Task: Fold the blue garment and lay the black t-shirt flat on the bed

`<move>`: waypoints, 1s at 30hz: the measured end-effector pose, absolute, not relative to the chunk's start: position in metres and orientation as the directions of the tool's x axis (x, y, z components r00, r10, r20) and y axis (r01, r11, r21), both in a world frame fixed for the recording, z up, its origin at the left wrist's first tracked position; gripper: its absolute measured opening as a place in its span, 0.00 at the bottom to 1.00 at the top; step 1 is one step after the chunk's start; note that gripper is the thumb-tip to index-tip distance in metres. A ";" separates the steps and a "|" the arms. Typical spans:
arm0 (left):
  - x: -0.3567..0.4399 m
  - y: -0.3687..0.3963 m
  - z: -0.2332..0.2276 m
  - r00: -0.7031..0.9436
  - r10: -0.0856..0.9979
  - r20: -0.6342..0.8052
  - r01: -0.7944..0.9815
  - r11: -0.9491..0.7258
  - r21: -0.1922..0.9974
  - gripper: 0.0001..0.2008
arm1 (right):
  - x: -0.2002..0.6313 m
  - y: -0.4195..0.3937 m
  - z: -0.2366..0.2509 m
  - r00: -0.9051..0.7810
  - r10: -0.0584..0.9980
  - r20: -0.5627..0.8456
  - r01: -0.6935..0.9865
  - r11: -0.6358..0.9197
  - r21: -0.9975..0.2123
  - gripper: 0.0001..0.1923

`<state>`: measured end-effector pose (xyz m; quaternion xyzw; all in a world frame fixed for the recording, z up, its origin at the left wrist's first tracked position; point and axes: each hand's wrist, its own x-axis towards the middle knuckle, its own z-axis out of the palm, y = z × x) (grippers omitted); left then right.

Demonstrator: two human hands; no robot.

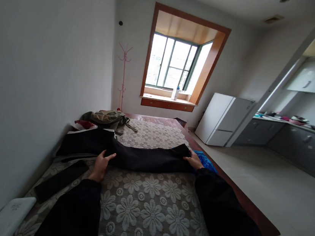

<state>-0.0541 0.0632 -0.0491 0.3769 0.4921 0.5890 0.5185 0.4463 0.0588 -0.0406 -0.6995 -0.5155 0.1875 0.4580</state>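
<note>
That black garment (143,157) stretched left to right across the flowered bedspread (146,208) looks like soft, limp cloth, probably light and floppy, so it'd sag anywhere it isn't held; the ends or edges seem like the best spots to grab. The left hand (101,164) rests on its near edge, fingers loosely curled, thumb out. The right hand (194,161) lies fairly flat on the right end, beside something blue (206,161). Can't tell if either actually pinches the fabric.
</note>
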 end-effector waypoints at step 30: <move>-0.049 0.062 -0.054 -0.126 0.919 0.375 0.476 -0.276 0.835 0.20 | 0.435 0.095 -0.059 0.078 0.984 0.159 0.997 -0.073 -0.036 0.29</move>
